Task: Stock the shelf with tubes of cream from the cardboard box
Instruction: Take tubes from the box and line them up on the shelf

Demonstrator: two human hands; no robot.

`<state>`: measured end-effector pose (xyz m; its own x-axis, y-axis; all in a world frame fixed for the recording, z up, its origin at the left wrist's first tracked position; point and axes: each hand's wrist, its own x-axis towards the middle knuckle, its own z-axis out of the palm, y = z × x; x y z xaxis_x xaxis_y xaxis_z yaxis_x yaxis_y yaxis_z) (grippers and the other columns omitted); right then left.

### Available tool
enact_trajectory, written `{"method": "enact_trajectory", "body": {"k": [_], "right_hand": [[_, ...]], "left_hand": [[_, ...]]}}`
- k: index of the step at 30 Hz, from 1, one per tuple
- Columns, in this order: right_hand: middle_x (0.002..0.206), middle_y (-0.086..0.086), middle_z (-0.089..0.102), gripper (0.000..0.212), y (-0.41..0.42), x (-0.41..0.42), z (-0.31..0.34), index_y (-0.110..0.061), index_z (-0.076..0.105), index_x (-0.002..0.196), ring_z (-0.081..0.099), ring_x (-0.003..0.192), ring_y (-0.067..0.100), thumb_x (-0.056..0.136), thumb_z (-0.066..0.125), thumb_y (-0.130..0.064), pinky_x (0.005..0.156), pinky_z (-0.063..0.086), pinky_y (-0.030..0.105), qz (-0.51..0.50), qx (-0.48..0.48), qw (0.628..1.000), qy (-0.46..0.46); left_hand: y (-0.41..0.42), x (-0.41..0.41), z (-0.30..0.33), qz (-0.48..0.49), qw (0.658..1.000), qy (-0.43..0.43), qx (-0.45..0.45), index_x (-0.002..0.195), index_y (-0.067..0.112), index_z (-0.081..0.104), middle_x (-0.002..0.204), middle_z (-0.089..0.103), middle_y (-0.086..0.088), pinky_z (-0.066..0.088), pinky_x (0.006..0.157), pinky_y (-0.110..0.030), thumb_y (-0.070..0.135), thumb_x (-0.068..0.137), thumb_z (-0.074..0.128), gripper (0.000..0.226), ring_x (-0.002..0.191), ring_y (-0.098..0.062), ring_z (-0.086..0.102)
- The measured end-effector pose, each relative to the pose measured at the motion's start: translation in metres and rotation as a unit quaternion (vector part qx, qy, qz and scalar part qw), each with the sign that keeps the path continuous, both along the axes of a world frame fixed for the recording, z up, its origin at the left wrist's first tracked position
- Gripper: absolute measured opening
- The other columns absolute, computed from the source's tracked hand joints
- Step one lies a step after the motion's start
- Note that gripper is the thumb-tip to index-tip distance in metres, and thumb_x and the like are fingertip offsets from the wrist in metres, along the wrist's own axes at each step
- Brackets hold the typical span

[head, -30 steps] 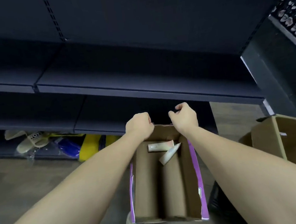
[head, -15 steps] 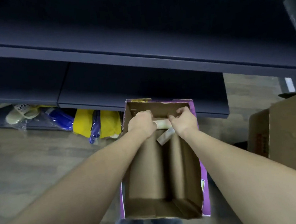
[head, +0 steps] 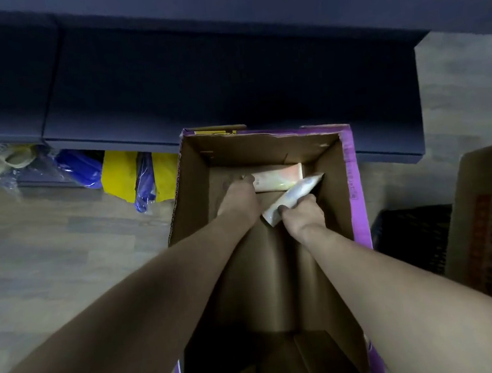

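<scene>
You look near the end: only two tubes show in the cardboard box (head: 354, 182), your right hand (head: 301, 214) gripping the white tube (head: 295, 196), your left hand (head: 238, 200) touching the peach tube (head: 278, 177) (its grip unclear), the dark shelf (head: 228, 79) showing bare.

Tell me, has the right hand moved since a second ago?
Yes. The right hand was up at the box's far rim; now it is down inside the box, gripping a tube near the floor.
</scene>
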<state>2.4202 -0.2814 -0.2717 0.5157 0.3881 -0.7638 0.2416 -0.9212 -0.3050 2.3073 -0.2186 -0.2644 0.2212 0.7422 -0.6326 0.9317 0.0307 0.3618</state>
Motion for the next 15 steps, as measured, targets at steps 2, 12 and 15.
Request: {"method": "enact_trajectory", "body": {"k": [2,12,15], "right_hand": [[0.131,0.013,0.056,0.068,0.002,0.002,-0.015,-0.006,0.034,0.140,0.056,0.120,0.033,0.088,0.065,-0.039,0.094,0.045,0.036,-0.026,-0.003,1.000,-0.009],[0.119,0.008,0.061,0.061,0.004,-0.005,-0.051,-0.016,0.043,0.127,0.061,0.107,0.033,0.076,0.066,-0.042,0.090,0.050,0.039,-0.128,0.015,0.992,0.001],[0.118,0.005,0.063,0.058,-0.009,-0.007,-0.047,-0.020,0.044,0.132,0.061,0.108,0.030,0.081,0.065,-0.035,0.090,0.048,0.033,-0.122,0.045,0.991,0.015]], "left_hand": [[0.004,0.006,-0.015,0.013,1.000,-0.008,0.001,0.140,0.017,0.047,0.140,0.047,-0.009,0.033,0.112,-0.039,0.016,0.089,0.052,0.051,0.134,-0.030,0.037],[0.007,0.010,-0.065,-0.062,0.985,0.117,0.113,0.134,0.027,0.051,0.142,0.038,-0.008,0.033,0.103,-0.039,0.026,0.097,0.051,0.037,0.131,-0.029,0.034],[-0.004,0.004,-0.074,-0.020,0.987,0.121,0.106,0.129,0.025,0.056,0.139,0.042,-0.011,0.033,0.105,-0.038,0.029,0.094,0.055,0.034,0.130,-0.029,0.038]]}}
